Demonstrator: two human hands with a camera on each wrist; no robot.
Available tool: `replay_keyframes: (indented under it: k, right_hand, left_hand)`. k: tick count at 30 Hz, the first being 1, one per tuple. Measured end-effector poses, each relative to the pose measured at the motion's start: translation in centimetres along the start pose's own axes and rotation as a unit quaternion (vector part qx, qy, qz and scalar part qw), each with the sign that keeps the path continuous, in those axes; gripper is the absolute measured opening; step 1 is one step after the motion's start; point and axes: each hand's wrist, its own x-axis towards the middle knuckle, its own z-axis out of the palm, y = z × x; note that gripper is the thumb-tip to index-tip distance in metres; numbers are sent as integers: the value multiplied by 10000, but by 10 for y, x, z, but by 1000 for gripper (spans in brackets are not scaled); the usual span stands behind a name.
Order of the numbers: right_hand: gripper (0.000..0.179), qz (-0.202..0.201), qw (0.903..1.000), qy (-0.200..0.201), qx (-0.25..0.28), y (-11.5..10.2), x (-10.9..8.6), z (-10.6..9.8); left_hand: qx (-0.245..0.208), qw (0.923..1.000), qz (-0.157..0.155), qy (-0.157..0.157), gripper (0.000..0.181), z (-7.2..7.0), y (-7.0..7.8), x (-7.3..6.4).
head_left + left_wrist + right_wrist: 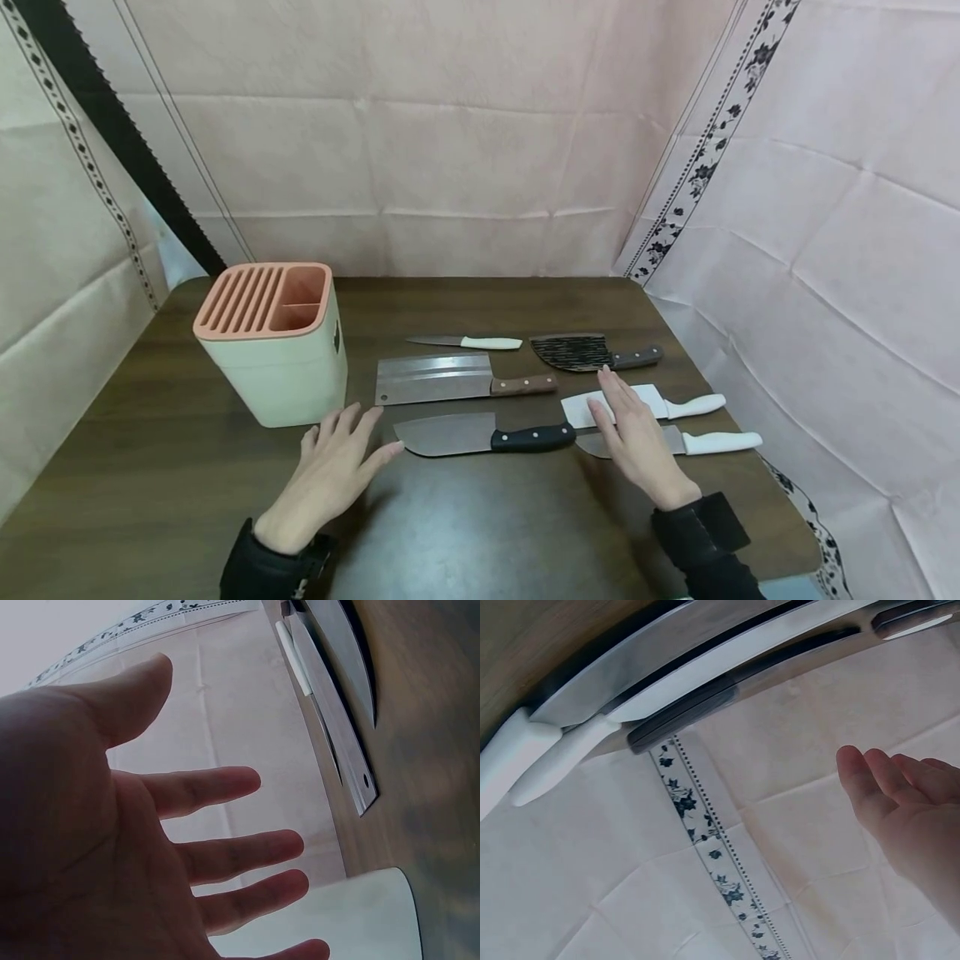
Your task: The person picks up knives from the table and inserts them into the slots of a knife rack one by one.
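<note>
In the head view my left hand (330,467) spreads its fingers over the wooden table, just in front of a pale green knife holder (300,375) and left of a black-handled knife (450,433). My right hand (637,433) hovers with straight fingers, partly covering a white-bladed knife (581,410) and a white-handled knife (720,443). Neither hand grips anything. Behind these lie a wood-handled cleaver (435,377), a small white-handled paring knife (491,342) and a dark patterned cleaver (573,352). Both wrist views show the palms bare of objects.
The holder has a pink top (243,304) with several slots and two larger compartments, and stands at the table's left. Pale cloth (465,158) hangs behind and beside the table (165,467). The knives' blades point left, their handles right.
</note>
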Motion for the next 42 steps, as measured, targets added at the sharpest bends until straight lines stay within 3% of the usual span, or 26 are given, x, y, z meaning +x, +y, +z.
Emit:
replay_keyframes:
  k: [12, 19, 23, 29, 36, 42]
  right_hand:
    - [55, 272, 9982, 163, -516, 27, -5, -7]
    - [58, 444, 9941, 198, -967, 63, -10, -26]
    - [52, 893, 9845, -74, -1505, 86, -16, -37]
    - [20, 1351, 9681, -357, -2080, 120, -30, -47]
    - [31, 1236, 9651, -491, -2255, 143, -40, -50]
    - [26, 963, 9645, -495, -2407, 156, -46, -49]
  left_hand:
    - [-7, 9999, 24, -113, 72, 2, -3, 2]
    - [-22, 9999, 101, -132, 68, 1, -3, 5]
    - [-48, 9999, 76, -104, 68, -1, -6, 5]
    - [-58, 9999, 85, -115, 71, -3, -9, 6]
    - [106, 9997, 148, -149, 68, -1, -9, 11]
    - [103, 9994, 256, -222, 66, 2, -6, 15]
